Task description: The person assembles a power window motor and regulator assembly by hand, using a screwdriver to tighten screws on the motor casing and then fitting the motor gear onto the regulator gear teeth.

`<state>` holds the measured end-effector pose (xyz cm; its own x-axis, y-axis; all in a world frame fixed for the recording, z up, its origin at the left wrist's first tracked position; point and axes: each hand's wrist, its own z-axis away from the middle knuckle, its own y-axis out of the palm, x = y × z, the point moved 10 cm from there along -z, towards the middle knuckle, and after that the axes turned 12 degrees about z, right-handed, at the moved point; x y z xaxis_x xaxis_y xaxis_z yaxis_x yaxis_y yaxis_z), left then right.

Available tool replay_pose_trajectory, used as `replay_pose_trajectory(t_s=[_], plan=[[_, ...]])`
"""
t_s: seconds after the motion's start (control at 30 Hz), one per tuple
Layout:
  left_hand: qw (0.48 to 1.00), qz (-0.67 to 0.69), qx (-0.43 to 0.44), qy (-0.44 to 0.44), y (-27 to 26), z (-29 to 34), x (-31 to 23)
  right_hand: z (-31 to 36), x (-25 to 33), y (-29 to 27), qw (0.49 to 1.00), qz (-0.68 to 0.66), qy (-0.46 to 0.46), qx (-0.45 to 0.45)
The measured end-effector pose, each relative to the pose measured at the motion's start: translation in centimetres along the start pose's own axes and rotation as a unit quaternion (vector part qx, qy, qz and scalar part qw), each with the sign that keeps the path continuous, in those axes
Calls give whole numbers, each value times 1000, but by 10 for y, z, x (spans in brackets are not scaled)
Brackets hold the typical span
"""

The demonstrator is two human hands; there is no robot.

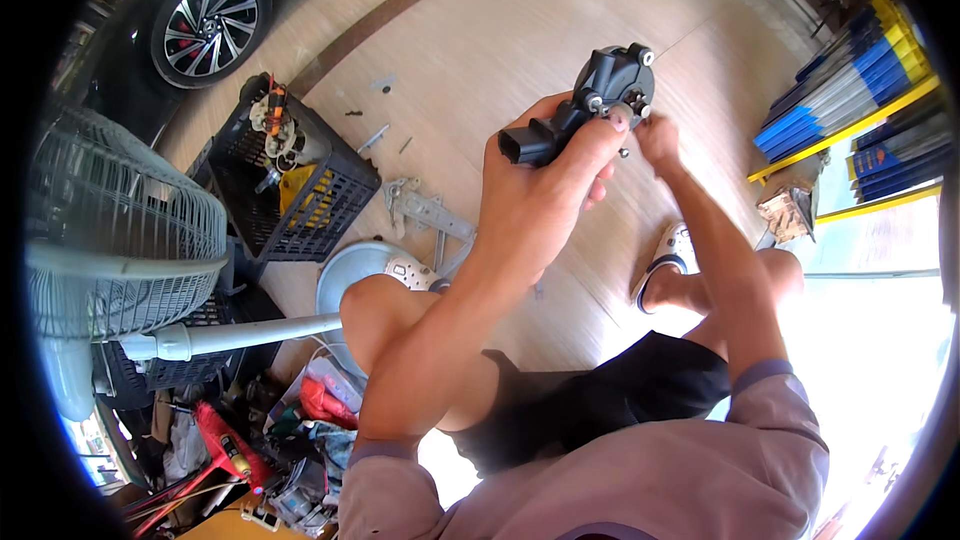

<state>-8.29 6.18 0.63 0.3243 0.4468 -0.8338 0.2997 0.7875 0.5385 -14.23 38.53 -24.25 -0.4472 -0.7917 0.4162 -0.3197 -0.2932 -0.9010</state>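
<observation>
The left hand (540, 185) is closed around a black plastic motor-like part with a round housing and boxy connector socket (604, 88), thumb pressed near its metal fittings. The part is held up in front of the person, above the pale, wood-look floor (445, 70). The right hand (658, 145) is at its right side; fingertips are partly hidden, so whether they pinch anything cannot be told. The step appears to be handling or checking those fittings; the next move likely calls for a steady left hold and fine right-finger work. Farther out, lower left, stands a black lattice-sided plastic crate (343, 202).
</observation>
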Motion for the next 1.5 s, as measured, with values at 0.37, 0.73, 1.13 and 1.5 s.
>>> replay_pose_trajectory(t_s=[0.37, 0.73, 1.13, 1.5], plan=[[999, -27, -12, 31, -2, 7, -4, 104, 184, -281, 891, -441, -99, -42], [998, -41, -22, 31, -1, 3, 9, 128, 201, -253, 874, -456, -163, -25], [998, -45, -35, 36, 0, 2, 5, 136, 204, -265, 882, -395, -219, -137], [993, -71, -12, 98, 4, 4, -3, 144, 210, -276, 885, -324, -276, -188]])
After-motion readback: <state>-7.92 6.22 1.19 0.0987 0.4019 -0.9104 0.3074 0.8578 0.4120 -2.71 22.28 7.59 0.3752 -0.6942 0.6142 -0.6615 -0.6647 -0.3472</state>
